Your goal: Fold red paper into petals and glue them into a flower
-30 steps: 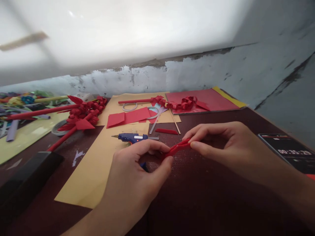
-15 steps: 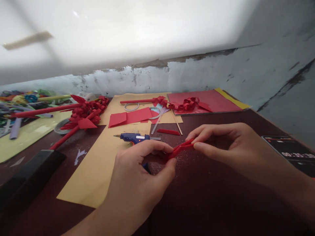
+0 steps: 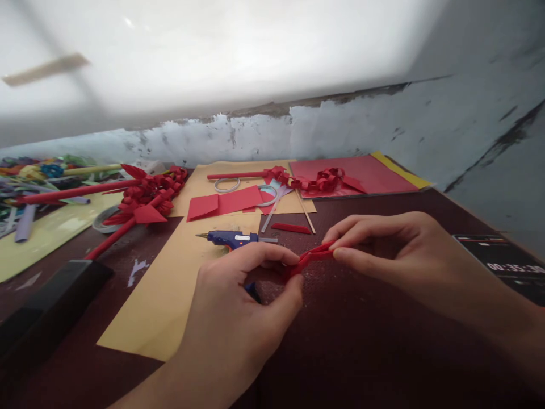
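A narrow folded red paper piece [image 3: 313, 255] stretches between my two hands above the dark table. Its left end is pinched between the thumb and fingers of my left hand [image 3: 251, 301]. My right hand [image 3: 387, 244] grips the other end with thumb and fingertips. Behind my left hand lies a blue glue gun [image 3: 230, 238], its nozzle pointing left and its lower part partly hidden. A flat red strip [image 3: 291, 228] rests on the table just beyond the held piece, beside a thin wooden stick [image 3: 305, 211].
Red paper flowers on stems [image 3: 149, 196] lie at left near a black object [image 3: 55, 307]. Yellow paper [image 3: 162, 295] covers the middle left, with red paper cards [image 3: 225, 203] behind. A phone [image 3: 502, 261] lies at right; a red sheet [image 3: 383, 176] is at the back.
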The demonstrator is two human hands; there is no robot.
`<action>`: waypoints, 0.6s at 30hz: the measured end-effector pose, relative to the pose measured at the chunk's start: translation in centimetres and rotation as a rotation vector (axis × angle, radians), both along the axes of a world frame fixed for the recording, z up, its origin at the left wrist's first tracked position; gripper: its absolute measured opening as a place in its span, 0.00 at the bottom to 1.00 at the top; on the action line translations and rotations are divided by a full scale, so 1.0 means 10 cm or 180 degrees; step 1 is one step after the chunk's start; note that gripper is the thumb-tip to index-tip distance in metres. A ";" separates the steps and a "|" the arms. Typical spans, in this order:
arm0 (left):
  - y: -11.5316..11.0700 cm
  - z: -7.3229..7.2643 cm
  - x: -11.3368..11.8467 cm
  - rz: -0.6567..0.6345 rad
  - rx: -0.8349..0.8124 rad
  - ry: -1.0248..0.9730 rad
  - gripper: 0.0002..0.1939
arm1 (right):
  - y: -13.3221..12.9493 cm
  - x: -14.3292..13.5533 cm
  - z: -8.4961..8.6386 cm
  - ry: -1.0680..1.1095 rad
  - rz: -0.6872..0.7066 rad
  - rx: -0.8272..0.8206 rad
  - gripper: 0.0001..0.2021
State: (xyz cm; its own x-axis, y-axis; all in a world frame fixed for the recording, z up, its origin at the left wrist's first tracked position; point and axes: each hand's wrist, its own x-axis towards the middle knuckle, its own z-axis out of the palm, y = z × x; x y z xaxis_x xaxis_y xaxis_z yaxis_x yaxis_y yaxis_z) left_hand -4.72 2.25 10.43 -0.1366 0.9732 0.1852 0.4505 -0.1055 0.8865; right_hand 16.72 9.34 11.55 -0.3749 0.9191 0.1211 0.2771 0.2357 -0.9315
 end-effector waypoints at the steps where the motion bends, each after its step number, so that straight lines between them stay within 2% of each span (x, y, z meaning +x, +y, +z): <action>1: 0.00 0.00 0.00 -0.0008 0.0004 -0.0009 0.07 | 0.00 0.00 0.00 0.0010 0.0002 -0.0015 0.09; 18: 0.00 -0.01 0.00 0.0018 -0.0058 -0.0030 0.07 | 0.00 0.00 0.01 0.0022 0.0001 -0.0053 0.08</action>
